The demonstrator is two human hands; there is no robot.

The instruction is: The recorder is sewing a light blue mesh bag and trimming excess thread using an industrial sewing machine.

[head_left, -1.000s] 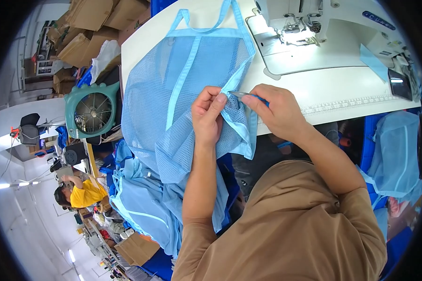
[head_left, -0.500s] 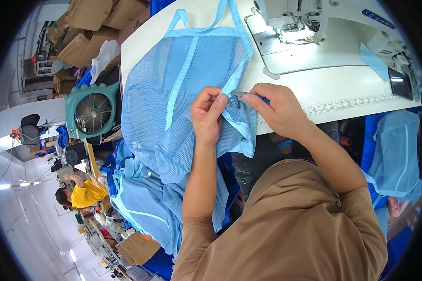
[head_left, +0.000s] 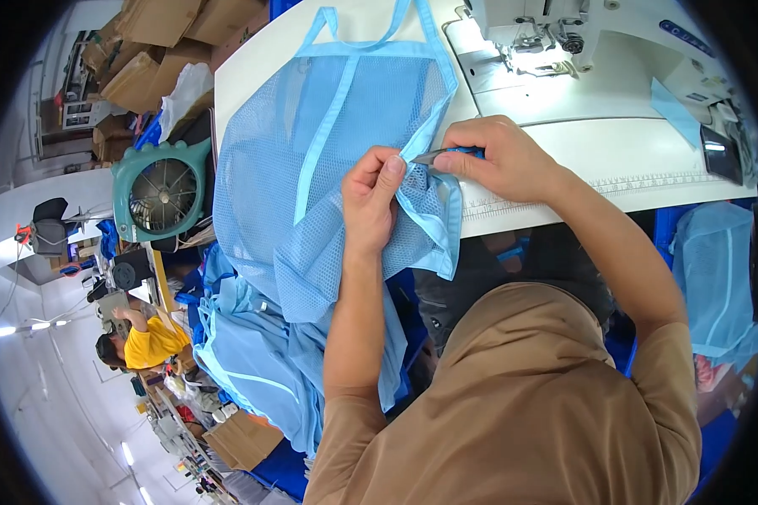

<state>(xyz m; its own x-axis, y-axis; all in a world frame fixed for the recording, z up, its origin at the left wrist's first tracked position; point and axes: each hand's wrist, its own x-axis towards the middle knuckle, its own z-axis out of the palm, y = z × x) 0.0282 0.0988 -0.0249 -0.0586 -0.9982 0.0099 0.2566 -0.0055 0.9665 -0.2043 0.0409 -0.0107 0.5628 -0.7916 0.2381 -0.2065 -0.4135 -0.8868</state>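
Note:
A light-blue mesh bag (head_left: 345,109) with paler blue binding and strap loops is spread over the white table. My left hand (head_left: 370,198) pinches the bound edge of the bag between thumb and fingers. In my right hand (head_left: 501,160) is a pair of thread snips (head_left: 429,156) with a blue handle and pointed metal blades. The tip of the snips touches or nearly touches the binding beside my left thumb. Whether a thread lies between the blades is too small to tell.
A lit sewing machine (head_left: 547,50) stands on the table (head_left: 598,156) at the far right. More blue mesh pieces (head_left: 261,362) hang at the left, and another mesh bag (head_left: 716,278) lies at the right. A green fan (head_left: 162,195) and a person in yellow are farther left.
My right hand has shifted slightly up, its elbow swinging outward, and more of the snips' blade shows at the binding. The left hand keeps its pinch.

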